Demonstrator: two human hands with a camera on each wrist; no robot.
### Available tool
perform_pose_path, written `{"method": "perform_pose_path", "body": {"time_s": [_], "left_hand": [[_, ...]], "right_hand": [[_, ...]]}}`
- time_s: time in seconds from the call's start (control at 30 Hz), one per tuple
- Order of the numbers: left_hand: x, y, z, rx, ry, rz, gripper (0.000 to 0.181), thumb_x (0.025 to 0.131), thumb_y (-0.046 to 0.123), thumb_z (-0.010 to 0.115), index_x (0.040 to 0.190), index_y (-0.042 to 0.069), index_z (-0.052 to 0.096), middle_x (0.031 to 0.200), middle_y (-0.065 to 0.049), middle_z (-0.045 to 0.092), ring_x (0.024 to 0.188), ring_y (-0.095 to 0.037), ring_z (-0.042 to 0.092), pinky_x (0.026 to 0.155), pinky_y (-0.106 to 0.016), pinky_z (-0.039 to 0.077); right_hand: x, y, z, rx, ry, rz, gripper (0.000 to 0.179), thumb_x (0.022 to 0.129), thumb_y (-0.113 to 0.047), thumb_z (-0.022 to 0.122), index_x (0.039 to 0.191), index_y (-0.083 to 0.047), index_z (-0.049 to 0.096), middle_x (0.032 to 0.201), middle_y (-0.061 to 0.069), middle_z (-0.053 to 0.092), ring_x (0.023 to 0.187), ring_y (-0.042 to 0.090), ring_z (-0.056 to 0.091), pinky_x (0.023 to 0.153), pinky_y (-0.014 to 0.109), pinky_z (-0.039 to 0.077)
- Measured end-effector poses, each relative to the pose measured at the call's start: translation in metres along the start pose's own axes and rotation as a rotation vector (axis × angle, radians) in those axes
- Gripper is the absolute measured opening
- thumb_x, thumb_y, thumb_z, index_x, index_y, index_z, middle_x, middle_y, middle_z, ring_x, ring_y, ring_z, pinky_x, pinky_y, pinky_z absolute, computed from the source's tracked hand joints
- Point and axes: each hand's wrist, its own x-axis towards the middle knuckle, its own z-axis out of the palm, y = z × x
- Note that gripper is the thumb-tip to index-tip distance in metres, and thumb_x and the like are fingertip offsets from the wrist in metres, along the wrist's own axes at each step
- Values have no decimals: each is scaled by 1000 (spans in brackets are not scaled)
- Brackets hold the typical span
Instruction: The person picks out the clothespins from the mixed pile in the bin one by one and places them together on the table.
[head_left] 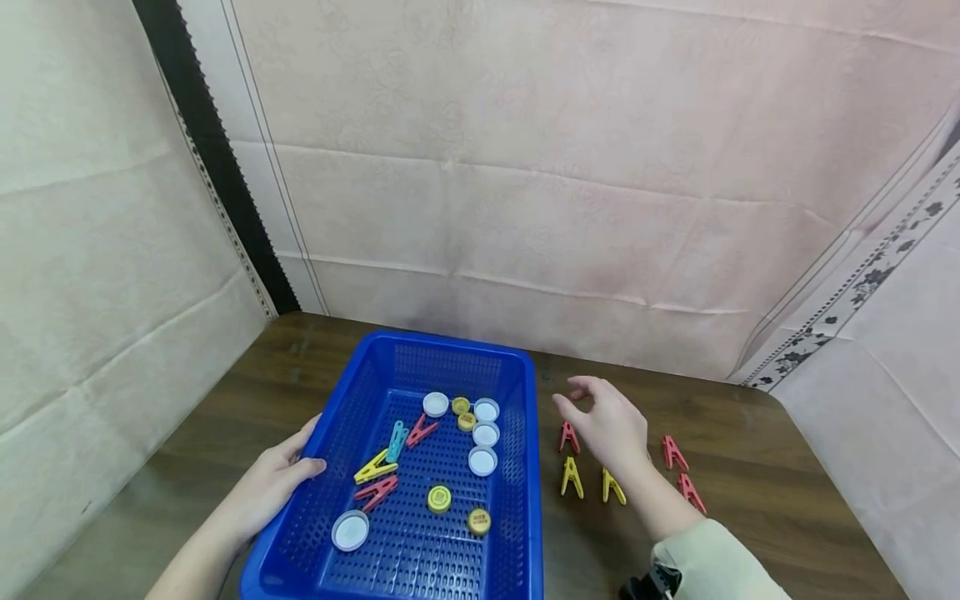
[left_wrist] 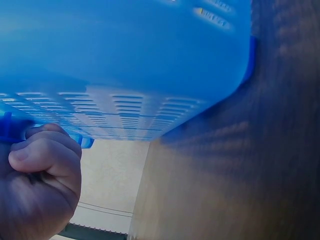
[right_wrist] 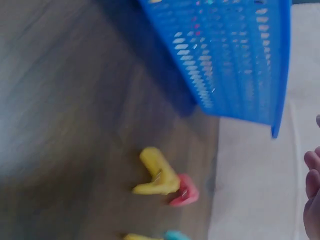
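My left hand (head_left: 273, 482) grips the left rim of a blue plastic basket (head_left: 534, 483); in the left wrist view its fingers curl at the basket's edge. Inside lie white caps (head_left: 350, 531), yellow caps (head_left: 438, 499), a blue clothespin (head_left: 397, 442), a yellow clothespin (head_left: 375, 468) and red clothespins (head_left: 377, 492). To the right of the basket, my right hand (head_left: 611, 421) hovers over the table with fingers loosely bent and nothing seen between them. Just below it are a red clothespin (head_left: 568, 437) and two yellow clothespins (head_left: 572, 477).
Two more red clothespins (head_left: 673, 452) lie right of my right forearm. A teal piece (right_wrist: 176, 235) shows at the bottom of the right wrist view. Pale cloth walls (head_left: 487, 208) stand behind and on both sides of the brown wooden table (head_left: 757, 483).
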Motion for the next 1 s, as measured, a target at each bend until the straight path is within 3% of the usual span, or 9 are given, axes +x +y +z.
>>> {"method": "perform_pose_path", "body": {"time_s": [0.37, 0.77, 1.0], "left_hand": [[0, 1, -1, -3, 10, -14, 63, 95, 16, 50, 151, 20, 20, 140, -32, 35, 93, -35, 64, 65, -46, 55], [-2, -1, 0, -22, 4, -25, 64, 95, 16, 50, 151, 20, 20, 141, -32, 34, 95, -36, 63, 66, -47, 55], [0, -1, 1, -13, 3, -13, 63, 95, 17, 50, 151, 21, 21, 141, -31, 34, 95, -36, 63, 66, -47, 55]], "right_hand": [[22, -60, 2, -16, -153, -17, 44, 83, -49, 64, 112, -16, 66, 98, -3, 68, 85, 15, 63, 61, 30, 48], [34, -95, 18, 24, -275, 3, 47, 85, -54, 59, 116, -19, 65, 102, -5, 67, 89, 14, 63, 66, 32, 48], [44, -104, 15, 42, -334, 25, 46, 86, -54, 58, 114, -18, 65, 97, -7, 66, 84, 12, 61, 67, 32, 47]]}}
